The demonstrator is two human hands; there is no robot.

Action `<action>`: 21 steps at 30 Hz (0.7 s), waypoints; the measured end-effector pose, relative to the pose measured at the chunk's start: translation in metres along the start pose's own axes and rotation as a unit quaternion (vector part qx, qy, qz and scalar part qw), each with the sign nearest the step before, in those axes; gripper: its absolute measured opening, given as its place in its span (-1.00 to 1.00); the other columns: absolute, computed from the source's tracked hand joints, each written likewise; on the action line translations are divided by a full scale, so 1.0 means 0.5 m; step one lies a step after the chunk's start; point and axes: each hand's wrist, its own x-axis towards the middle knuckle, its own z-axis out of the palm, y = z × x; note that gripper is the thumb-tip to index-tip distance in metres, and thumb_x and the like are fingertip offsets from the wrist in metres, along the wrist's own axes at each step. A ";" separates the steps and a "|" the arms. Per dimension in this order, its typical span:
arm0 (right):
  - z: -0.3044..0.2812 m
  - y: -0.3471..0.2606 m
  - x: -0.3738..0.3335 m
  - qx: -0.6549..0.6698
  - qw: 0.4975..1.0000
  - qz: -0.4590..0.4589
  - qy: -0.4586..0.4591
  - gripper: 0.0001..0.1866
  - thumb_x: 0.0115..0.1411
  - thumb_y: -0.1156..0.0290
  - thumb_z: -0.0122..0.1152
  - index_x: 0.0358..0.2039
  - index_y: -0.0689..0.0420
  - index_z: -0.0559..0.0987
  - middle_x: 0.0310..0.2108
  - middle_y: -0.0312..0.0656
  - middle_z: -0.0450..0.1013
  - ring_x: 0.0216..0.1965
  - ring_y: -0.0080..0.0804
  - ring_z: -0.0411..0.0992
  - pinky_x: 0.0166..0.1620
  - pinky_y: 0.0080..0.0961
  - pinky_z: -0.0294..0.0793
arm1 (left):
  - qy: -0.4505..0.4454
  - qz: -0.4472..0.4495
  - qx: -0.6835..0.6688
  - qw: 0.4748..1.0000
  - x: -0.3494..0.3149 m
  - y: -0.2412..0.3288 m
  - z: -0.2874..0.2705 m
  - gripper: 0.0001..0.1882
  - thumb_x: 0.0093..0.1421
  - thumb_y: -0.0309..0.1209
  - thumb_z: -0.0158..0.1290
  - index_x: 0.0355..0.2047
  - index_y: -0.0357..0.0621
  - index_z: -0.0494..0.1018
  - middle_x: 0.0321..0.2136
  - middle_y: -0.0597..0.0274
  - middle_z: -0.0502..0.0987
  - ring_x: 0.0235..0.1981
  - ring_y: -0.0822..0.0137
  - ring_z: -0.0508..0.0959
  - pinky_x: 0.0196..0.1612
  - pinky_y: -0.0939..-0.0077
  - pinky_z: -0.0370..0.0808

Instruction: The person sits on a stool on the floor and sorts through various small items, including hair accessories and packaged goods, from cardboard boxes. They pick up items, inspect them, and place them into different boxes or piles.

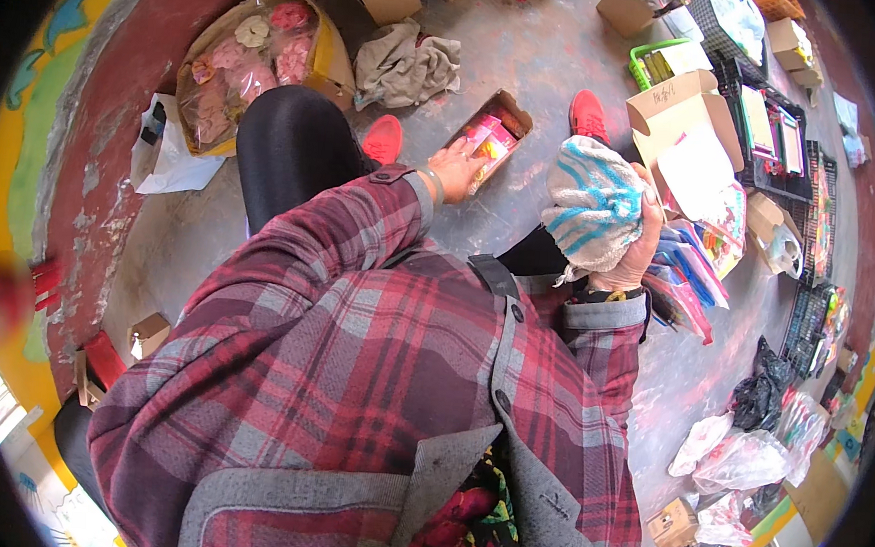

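A white cloth with light-blue stripes (594, 205) is bunched up in my right hand (646, 241), its folds gathered toward the fingers. My left hand (452, 168) reaches down to a small open cardboard box (515, 115) on the floor between my feet. Its fingers are stretched out over the box's near left side, touching the pink packets (488, 136) inside. Part of the packets is hidden under those fingers.
Left of my knee stands a large box of wrapped pink flowers (245, 61), beside a crumpled grey-beige cloth (406, 64). At right are an open carton (685, 123), a stack of colourful folders (686, 274), black crates (772, 134) and plastic bags (747, 458).
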 end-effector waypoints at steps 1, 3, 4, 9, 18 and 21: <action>-0.001 0.001 0.002 0.000 1.000 0.003 -0.007 -0.54 0.11 0.19 0.03 -0.06 0.22 0.37 -0.14 -0.07 0.40 -0.12 -0.24 0.39 -0.03 -0.33 0.39 | -0.008 -0.008 0.001 1.000 0.012 -0.018 0.018 -0.63 0.02 -0.32 -0.02 -0.13 -0.12 0.40 -0.07 -0.10 0.39 0.05 0.03 0.32 0.04 0.26 0.30; -0.001 0.000 0.003 0.005 1.000 0.011 -0.010 -0.55 0.11 0.19 0.03 -0.06 0.22 0.36 -0.14 -0.07 0.40 -0.12 -0.24 0.39 -0.03 -0.32 0.39 | -0.052 -0.036 -0.010 0.998 0.020 -0.023 0.019 -0.68 0.01 -0.32 -0.02 -0.19 -0.09 0.44 -0.14 -0.12 0.43 -0.01 0.03 0.38 -0.01 0.23 0.35; 0.002 -0.003 0.002 0.011 1.000 0.016 -0.006 -0.55 0.11 0.20 0.03 -0.06 0.22 0.36 -0.14 -0.07 0.40 -0.12 -0.24 0.39 -0.03 -0.32 0.39 | -0.088 -0.057 -0.020 0.994 0.023 -0.007 -0.019 -0.69 0.00 -0.33 -0.01 -0.20 -0.08 0.46 -0.19 -0.15 0.45 -0.07 0.02 0.42 -0.04 0.21 0.37; -0.001 0.003 0.006 0.023 0.999 0.020 -0.014 -0.56 0.12 0.20 0.01 -0.06 0.21 0.36 -0.14 -0.08 0.39 -0.12 -0.24 0.39 -0.04 -0.31 0.39 | -0.179 -0.086 -0.041 0.979 0.007 0.005 -0.033 -0.73 0.03 -0.34 -0.02 -0.26 -0.15 0.46 -0.33 -0.16 0.49 -0.21 -0.01 0.50 -0.12 0.13 0.41; 0.000 0.005 0.009 0.004 1.000 0.025 -0.012 -0.56 0.10 0.21 0.03 -0.07 0.21 0.35 -0.15 -0.09 0.39 -0.13 -0.24 0.39 -0.04 -0.33 0.38 | -0.099 -0.240 -0.104 0.960 0.024 -0.008 0.019 -0.74 0.02 -0.40 -0.02 -0.23 -0.12 0.39 -0.24 -0.08 0.48 -0.18 -0.02 0.49 -0.11 0.17 0.40; 0.002 0.008 0.010 0.013 0.999 0.037 -0.008 -0.56 0.09 0.22 0.04 -0.08 0.21 0.35 -0.17 -0.10 0.39 -0.15 -0.26 0.39 -0.05 -0.35 0.39 | -0.094 -0.255 -0.164 0.948 0.032 -0.021 0.028 -0.79 0.02 -0.43 -0.03 -0.28 -0.13 0.41 -0.28 -0.04 0.51 -0.20 0.00 0.51 -0.14 0.21 0.42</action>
